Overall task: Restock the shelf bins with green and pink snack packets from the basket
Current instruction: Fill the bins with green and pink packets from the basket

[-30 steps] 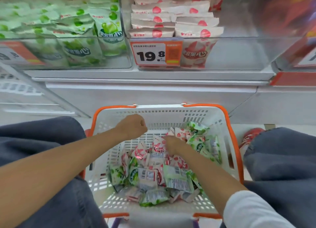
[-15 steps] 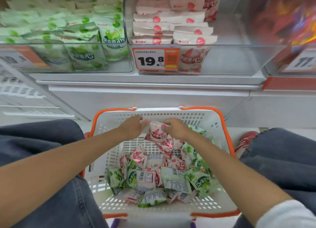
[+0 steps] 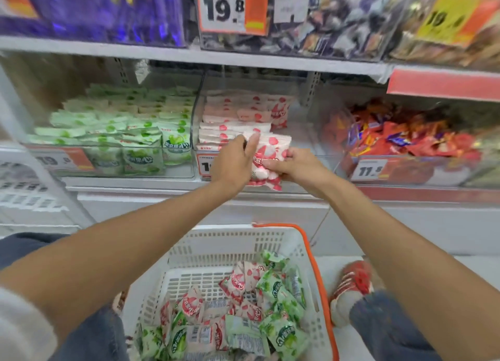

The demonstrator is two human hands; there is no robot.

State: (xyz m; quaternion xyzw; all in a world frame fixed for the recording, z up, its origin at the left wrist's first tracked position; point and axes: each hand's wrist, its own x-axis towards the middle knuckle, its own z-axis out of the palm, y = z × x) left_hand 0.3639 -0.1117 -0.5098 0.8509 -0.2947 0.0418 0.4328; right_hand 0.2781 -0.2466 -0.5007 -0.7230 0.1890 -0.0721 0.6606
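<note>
- Pink packets (image 3: 270,150), a small bundle, are held up between both hands, just in front of the pink bin (image 3: 300,140) and partly covering its price tag (image 3: 203,165).
- Left hand (image 3: 233,161) holds the bundle's left side, with fingers reaching up along it.
- Right hand (image 3: 296,167) pinches the bundle's lower right edge.
- Both hands are close together and clamped on the same bundle.
- Flat stacks of matching packets fill the left part of the pink bin.
- Just left of it, the green bin (image 3: 181,169) is stacked with green packets (image 3: 121,122).
- Below, between the person's knees, sits a white basket (image 3: 224,244) with an orange handle.
- A loose mix of snack packets (image 3: 238,314), green and pink, lies in the basket.
- A red shoe (image 3: 351,282) rests on the floor beside the basket.
</note>
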